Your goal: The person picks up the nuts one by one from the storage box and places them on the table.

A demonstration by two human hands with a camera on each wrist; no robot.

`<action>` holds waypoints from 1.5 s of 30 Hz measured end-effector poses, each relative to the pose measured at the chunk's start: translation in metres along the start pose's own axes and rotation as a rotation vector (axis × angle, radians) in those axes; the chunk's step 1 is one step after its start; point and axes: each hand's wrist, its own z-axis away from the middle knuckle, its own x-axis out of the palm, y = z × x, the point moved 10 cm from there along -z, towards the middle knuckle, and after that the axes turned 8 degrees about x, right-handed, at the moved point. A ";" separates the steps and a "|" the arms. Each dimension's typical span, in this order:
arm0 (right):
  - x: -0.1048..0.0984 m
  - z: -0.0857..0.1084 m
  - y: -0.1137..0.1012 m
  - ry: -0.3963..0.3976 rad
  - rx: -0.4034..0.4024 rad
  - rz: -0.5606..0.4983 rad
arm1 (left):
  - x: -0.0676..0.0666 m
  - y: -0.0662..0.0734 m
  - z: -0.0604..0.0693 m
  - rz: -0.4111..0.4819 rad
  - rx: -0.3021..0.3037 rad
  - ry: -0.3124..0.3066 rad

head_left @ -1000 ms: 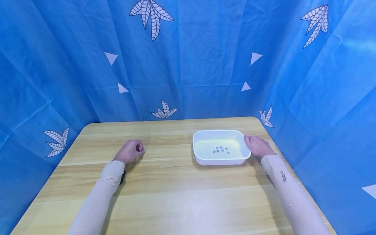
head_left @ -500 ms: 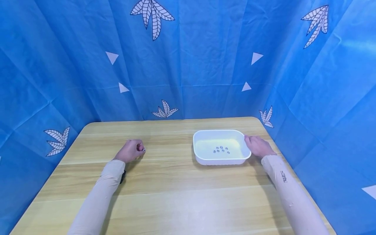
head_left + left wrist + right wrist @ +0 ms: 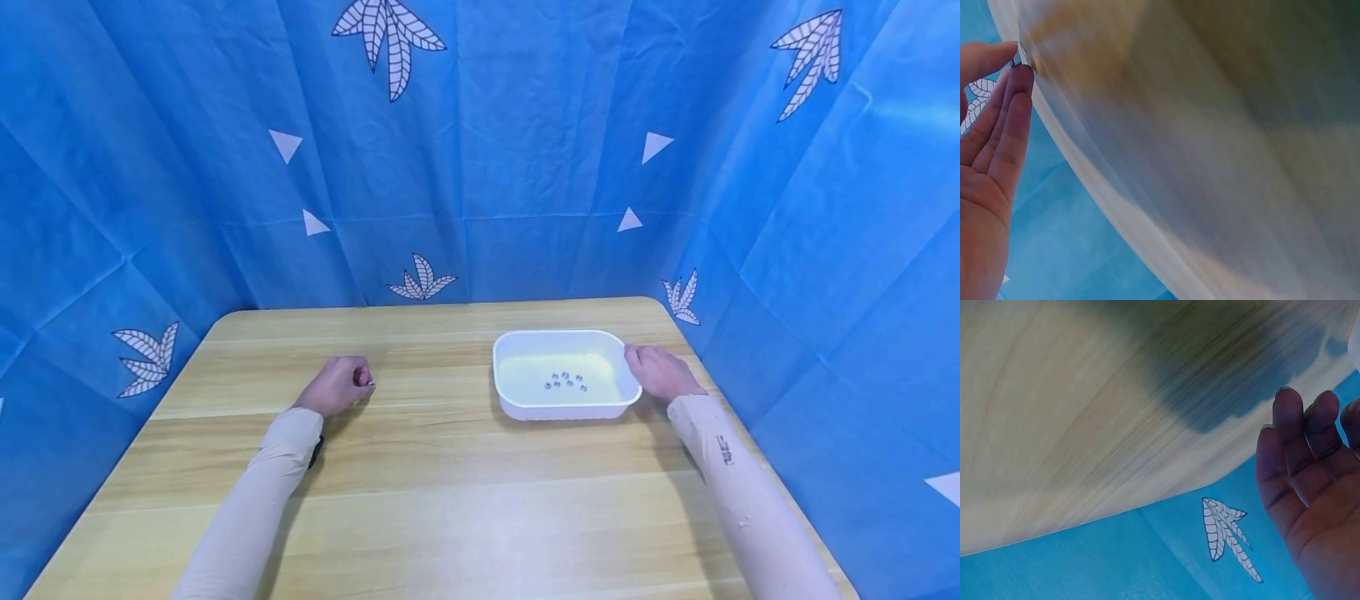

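In the head view my left hand (image 3: 337, 386) is low over the left half of the table, its thumb and fingertips pinching a small silvery metal piece (image 3: 371, 383). The left wrist view shows that metal piece (image 3: 1016, 62) between thumb and finger; its exact kind is too small to tell. My right hand (image 3: 662, 372) holds the right end of a white plastic tray (image 3: 567, 412) at its rim. Several small silvery pieces (image 3: 566, 376) lie spread over the tray's floor. In the right wrist view my right fingers (image 3: 1294, 447) bend slightly, and only a sliver of tray (image 3: 1355, 347) shows.
The light wooden table (image 3: 465, 508) has rounded far corners. Blue curtains (image 3: 525, 167) with white leaf and triangle prints surround it at the back and both sides. Bare wood lies between my left hand and the tray.
My left hand has shifted very slightly to the right, still pinching the metal piece. The right hand and the tray stay where they were.
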 end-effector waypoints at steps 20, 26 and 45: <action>0.001 -0.003 0.003 -0.005 -0.001 0.012 | 0.017 0.028 -0.029 0.031 0.042 -0.030; 0.002 -0.004 0.003 -0.008 -0.002 0.018 | 0.022 0.034 -0.034 0.026 0.065 -0.032; 0.000 0.000 -0.002 -0.007 -0.013 0.015 | 0.037 0.046 -0.044 -0.014 0.065 -0.061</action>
